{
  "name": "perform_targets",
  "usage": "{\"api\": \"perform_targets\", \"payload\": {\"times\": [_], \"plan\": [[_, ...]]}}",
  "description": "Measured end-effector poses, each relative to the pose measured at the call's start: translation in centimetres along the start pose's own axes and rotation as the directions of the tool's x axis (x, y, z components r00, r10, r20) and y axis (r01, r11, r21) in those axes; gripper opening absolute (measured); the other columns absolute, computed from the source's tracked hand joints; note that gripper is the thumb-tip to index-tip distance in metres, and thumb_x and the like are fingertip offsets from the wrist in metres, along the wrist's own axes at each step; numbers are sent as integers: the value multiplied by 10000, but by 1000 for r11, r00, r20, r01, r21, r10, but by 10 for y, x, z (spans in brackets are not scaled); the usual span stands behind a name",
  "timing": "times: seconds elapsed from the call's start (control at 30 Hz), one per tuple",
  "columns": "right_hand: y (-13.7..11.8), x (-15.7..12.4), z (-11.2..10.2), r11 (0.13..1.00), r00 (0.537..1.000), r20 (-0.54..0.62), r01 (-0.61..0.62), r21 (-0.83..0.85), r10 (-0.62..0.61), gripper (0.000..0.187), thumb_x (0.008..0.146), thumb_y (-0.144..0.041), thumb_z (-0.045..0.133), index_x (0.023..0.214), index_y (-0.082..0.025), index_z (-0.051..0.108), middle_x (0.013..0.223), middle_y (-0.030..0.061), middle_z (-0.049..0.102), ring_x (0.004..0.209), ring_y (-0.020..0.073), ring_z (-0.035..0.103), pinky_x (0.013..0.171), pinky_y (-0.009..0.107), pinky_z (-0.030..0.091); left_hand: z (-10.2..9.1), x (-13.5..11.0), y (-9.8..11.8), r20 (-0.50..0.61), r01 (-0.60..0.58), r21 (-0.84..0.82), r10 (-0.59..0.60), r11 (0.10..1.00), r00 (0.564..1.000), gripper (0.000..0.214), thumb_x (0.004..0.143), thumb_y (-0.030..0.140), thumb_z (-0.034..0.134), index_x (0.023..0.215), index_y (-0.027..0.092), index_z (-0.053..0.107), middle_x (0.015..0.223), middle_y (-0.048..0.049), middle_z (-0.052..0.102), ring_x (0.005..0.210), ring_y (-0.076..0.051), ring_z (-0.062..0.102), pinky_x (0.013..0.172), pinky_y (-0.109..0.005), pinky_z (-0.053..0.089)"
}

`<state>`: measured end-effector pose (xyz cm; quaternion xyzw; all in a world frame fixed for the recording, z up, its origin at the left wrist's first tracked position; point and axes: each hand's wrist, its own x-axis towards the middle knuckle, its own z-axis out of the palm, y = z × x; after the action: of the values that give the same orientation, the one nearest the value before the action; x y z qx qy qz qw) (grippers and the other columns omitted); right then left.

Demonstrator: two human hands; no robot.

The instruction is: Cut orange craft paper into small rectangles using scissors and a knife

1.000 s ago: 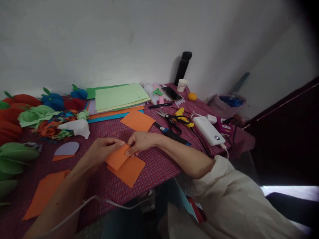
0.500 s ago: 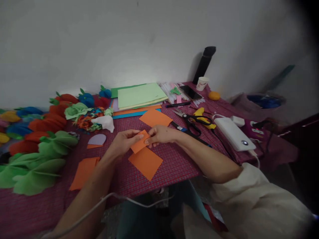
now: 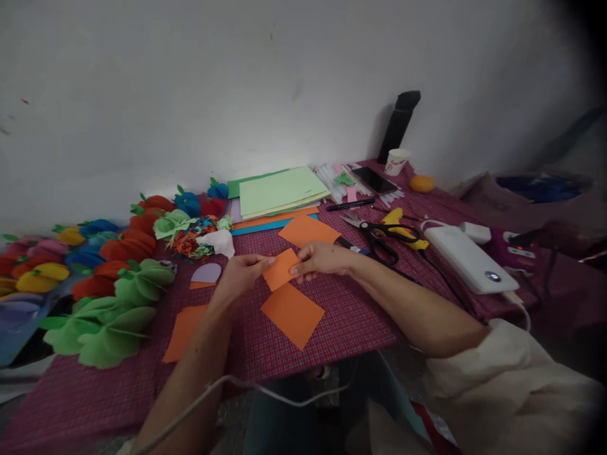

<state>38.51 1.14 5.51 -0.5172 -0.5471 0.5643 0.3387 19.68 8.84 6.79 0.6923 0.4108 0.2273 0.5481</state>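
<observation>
Both my hands hold a small folded orange paper (image 3: 281, 268) just above the red checked tablecloth (image 3: 341, 322). My left hand (image 3: 241, 274) pinches its left edge and my right hand (image 3: 320, 260) pinches its right edge. An orange paper square (image 3: 293, 314) lies flat right below them. A second orange square (image 3: 308, 230) lies just beyond my right hand. A larger orange sheet (image 3: 183, 332) lies beside my left forearm.
Black-handled scissors (image 3: 379, 237), a yellow glue gun (image 3: 401, 226), a white power bank (image 3: 467, 259) and a pen (image 3: 349, 205) lie right. Stacked coloured sheets (image 3: 279, 189), a phone (image 3: 374, 179), a cup (image 3: 396, 162) and a black bottle (image 3: 398, 126) stand behind. Paper fruits (image 3: 109, 272) crowd the left.
My head has turned left, so everything shifted right in view and more paper fruits show. My hands keep their pinch on the folded orange paper, which now looks lifted and narrower.
</observation>
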Motion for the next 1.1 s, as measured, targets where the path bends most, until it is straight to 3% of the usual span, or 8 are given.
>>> {"api": "perform_targets", "payload": {"times": [0.2, 0.33, 0.5, 0.63, 0.7, 0.77, 0.83, 1.1], "plan": [[-1, 0, -1, 1000, 1000, 15, -3, 22, 3, 311, 620, -413, 674, 671, -107, 650, 639, 32, 659, 512, 55, 544, 494, 161, 412, -4, -1, 1, 71, -30, 6, 30, 1000, 997, 395, 605, 485, 639, 744, 117, 677, 749, -62, 671, 634, -147, 559, 593, -244, 422], [-1, 0, -3, 999, 1000, 26, -10, 34, 9, 325, 613, -424, 678, 678, -106, 652, 632, 29, 661, 495, 50, 535, 494, 165, 411, -5, -3, 8, 76, -73, 30, 70, 997, 995, 489, 573, 501, 656, 883, 124, 667, 822, -79, 675, 729, -188, 581, 642, -273, 442], [-2, -1, -7, 998, 1000, -4, -8, 67, 8, 313, 608, -408, 685, 655, -102, 643, 623, 30, 661, 483, 48, 524, 470, 161, 393, -9, -3, 13, -57, -69, 69, 73, 995, 996, 641, 548, 511, 670, 1046, 114, 597, 690, -59, 669, 644, -176, 582, 585, -264, 432], [-4, -2, -10, 993, 998, -56, 11, 120, -4, 294, 610, -385, 689, 656, -99, 639, 631, 28, 660, 480, 42, 519, 467, 157, 384, -8, -1, 7, -172, -98, 17, 99, 995, 980, 582, 694, 576, 498, 1033, 112, 587, 639, -46, 647, 533, -121, 529, 527, -226, 387], [-6, -2, -9, 991, 997, -81, 17, 131, -6, 290, 610, -381, 690, 655, -100, 636, 632, 27, 656, 486, 41, 518, 465, 154, 379, -3, -1, 3, -75, -78, -18, 77, 997, 994, 572, 724, 597, 435, 939, 100, 618, 649, -59, 644, 515, -110, 509, 501, -219, 361], [-7, -3, -8, 991, 995, -102, 15, 129, -2, 287, 615, -381, 686, 653, -102, 631, 627, 24, 652, 493, 42, 518, 470, 154, 379, 4, -3, 1, 76, -26, -13, 27, 1000, 997, 530, 695, 582, 495, 843, 95, 638, 648, -68, 645, 528, -116, 517, 493, -218, 345], [-8, -3, -7, 992, 994, -109, 9, 122, 4, 286, 619, -382, 683, 649, -104, 625, 627, 23, 652, 496, 43, 518, 480, 157, 386, 10, -4, -1, 159, 8, -7, -7, 1000, 987, 471, 657, 548, 567, 785, 102, 649, 649, -71, 651, 549, -123, 533, 503, -219, 344], [-12, -6, -7, 986, 994, -99, -21, 167, 38, 412, 688, -493, 593, 708, -84, 639, 670, 78, 667, 506, 64, 545, 479, 168, 403, 10, -4, -6, 168, 64, -189, -32, 980, 985, 349, 656, 458, 621, 620, 111, 617, 593, -60, 628, 532, -115, 538, 528, -226, 359]]}}
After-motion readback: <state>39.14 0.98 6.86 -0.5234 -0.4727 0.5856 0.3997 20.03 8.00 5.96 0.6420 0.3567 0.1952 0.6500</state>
